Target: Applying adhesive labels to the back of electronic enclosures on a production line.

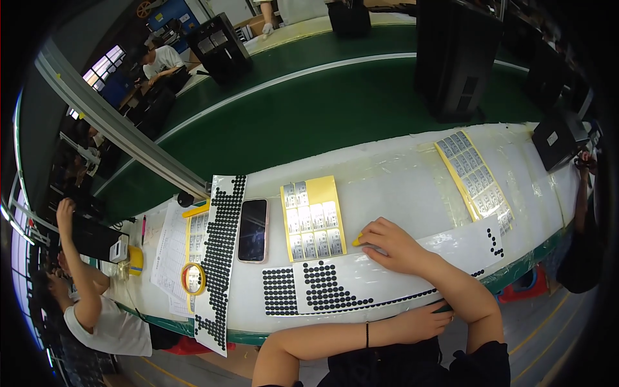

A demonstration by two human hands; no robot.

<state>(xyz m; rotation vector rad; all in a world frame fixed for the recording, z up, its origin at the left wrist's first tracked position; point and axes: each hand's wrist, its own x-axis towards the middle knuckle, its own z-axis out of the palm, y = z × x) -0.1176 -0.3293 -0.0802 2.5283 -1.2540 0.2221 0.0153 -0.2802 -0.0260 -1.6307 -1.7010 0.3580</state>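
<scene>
My right hand (387, 246) rests on the table, fingers curled round a small yellow object (358, 240) whose kind I cannot make out. Beneath its forearm lies a white sheet (412, 264) with round black stick-on pads (325, 284). My left arm crosses in front of me; its hand (422, 322) is curled against my right elbow, with the inside of its fingers hidden. Left of my right hand is a yellow-backed sheet of silver labels (314, 222). Beside it are a phone (253, 230) and a long white strip of black pads (219, 258).
A tape roll (193, 278) lies on the left strip, near papers (169, 251). Another label sheet (474, 174) is at the right. Tall black cabinets (458, 64) stand beyond, on the green conveyor (277, 103). A co-worker (106, 322) sits at the left.
</scene>
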